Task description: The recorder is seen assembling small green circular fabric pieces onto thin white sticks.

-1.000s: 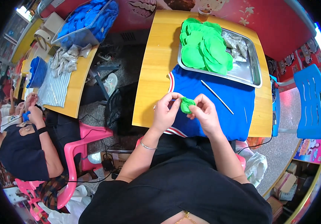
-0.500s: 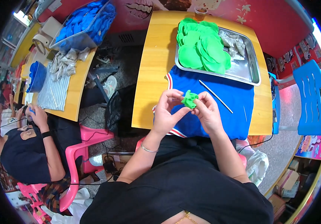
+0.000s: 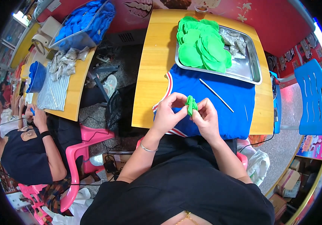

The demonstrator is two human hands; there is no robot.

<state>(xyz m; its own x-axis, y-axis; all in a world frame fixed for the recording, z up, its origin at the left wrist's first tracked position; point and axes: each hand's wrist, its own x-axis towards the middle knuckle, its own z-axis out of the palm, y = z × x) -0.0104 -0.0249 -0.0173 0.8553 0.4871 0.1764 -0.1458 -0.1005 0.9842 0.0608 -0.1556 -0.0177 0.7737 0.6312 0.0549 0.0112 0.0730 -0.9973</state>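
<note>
"Head view, quick: biggest first?"

"Yellow table, filling the middle. Blue cloth is covering its near part; metal tray is overlapping the cloth's far edge, with a green stack lying heaped inside."

"Hands?"

"Left hand and right hand are meeting above the cloth, thumbs and fingers clamping on one folded green piece. Right index tip is partly hiding, can't tell its exact contact."

"Others?"

"Pale rod is lying slantwise on the cloth, untouched."

"Step?"

"Shaping folds, I'm judging. Next move is probably calling for pinching the layers firmly while one hand is regripping."

"Piece versus fingers?"

"It's standing roughly upright between both sets of fingertips. Left thumb and index are touching its left side, right thumb is pressing low on its right, top edge is poking above."
</note>
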